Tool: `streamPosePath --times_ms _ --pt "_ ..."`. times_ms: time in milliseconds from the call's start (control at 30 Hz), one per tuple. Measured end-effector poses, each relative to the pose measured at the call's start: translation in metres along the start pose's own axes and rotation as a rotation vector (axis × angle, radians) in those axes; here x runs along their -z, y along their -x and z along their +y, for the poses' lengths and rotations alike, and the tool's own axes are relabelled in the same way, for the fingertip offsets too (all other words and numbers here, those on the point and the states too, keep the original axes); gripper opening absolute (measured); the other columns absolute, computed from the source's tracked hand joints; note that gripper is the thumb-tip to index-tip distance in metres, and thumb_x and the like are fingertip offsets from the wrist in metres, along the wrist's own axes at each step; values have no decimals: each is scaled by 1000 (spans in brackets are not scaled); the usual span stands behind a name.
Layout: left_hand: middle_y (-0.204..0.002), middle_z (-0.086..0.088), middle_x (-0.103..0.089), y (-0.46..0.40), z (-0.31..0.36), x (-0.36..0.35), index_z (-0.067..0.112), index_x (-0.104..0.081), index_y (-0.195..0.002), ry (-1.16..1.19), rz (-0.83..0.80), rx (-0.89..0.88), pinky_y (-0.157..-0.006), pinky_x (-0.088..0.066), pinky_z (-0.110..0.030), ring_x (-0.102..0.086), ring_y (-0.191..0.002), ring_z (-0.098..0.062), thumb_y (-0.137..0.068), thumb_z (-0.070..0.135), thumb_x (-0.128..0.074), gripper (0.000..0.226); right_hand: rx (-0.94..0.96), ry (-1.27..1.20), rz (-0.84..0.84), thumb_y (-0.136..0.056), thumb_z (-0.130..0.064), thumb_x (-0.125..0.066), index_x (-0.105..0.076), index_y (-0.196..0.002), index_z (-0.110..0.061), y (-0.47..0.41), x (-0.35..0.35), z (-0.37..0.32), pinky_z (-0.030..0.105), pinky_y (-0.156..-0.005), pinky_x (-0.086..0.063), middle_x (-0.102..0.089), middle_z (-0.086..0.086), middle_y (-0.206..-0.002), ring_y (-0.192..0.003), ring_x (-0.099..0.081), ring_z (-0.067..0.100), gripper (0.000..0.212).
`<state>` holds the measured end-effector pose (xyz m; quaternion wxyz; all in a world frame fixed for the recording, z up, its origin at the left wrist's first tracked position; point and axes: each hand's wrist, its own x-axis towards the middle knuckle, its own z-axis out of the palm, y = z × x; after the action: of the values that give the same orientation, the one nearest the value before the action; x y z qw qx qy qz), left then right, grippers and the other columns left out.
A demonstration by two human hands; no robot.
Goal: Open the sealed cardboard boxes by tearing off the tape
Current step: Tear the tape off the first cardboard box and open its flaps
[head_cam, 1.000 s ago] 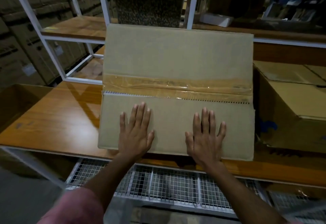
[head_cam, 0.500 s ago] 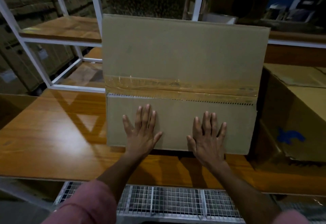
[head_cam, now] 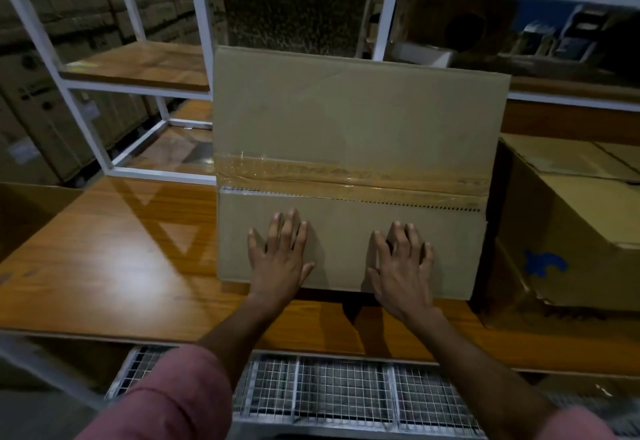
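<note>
Looking down through the head view, a sealed cardboard box (head_cam: 353,121) is seen on the wooden bench (head_cam: 104,259), centre frame, with its tape (head_cam: 346,176) run across the middle seam from 9 to 3 o'clock. The left hand (head_cam: 280,259) and right hand (head_cam: 401,270) are laid flat on the near flap toward 6 o'clock, fingers straight, nothing grasped by either. A second box (head_cam: 571,225) is stood close by at 3 o'clock. No tape end is lifted yet; the film could be split into slivers if picked at mid-span, and the box could be shoved rearward if not braced.
</note>
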<state>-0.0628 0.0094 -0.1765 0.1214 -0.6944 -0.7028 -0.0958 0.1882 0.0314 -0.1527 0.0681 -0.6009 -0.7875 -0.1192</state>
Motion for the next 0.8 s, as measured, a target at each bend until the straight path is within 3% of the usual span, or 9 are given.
streamPosePath --times_ms 167,233,300,467,600,800 --pt "-164 -12 -3 21 13 31 21 -3 -157 32 -71 51 -114 -16 -70 -7 -151 -35 -95 65 -44 87 17 -40 28 -78 -44 -73 -45 -139 -22 22 22 1 61 -97 -37 -36 17 -144 -133 -35 41 70" --pt "-163 -11 -5 23 19 50 20 -8 -159 58 -48 68 -116 -10 -67 -7 -151 -34 -98 63 -38 80 28 -71 79 -80 -42 -72 -47 -136 -21 27 32 -1 62 -99 -37 -39 16 -142 -133 -36 40 65" --pt "-160 -13 -14 21 24 72 19 -20 -157 78 17 56 -114 -17 -66 -14 -149 -37 -97 60 -44 76 47 -93 127 -83 -41 -67 -46 -136 -21 28 47 -4 64 -103 -34 -39 16 -142 -136 -35 40 61" --pt "-131 -16 -39 19 35 109 20 -46 -138 28 199 9 -105 -35 -63 -45 -116 -41 -91 55 -53 59 72 -131 215 -87 -42 -59 -41 -141 -25 32 88 -13 55 -98 -37 -43 12 -134 -121 -39 36 59" --pt "-133 -16 -43 33 41 127 23 -47 -136 14 216 19 -108 -28 -65 -45 -116 -41 -93 56 -48 55 108 -162 242 -86 -42 -60 -43 -139 -25 46 112 -14 54 -94 -40 -43 13 -129 -117 -41 36 58" --pt "-136 -12 -40 17 29 195 20 -46 -134 98 513 -1 -109 -25 -68 -37 -127 -35 -93 50 -49 51 85 -237 449 -90 -41 -63 -50 -131 -21 34 167 11 56 -99 -36 -44 13 -128 -119 -42 34 47"
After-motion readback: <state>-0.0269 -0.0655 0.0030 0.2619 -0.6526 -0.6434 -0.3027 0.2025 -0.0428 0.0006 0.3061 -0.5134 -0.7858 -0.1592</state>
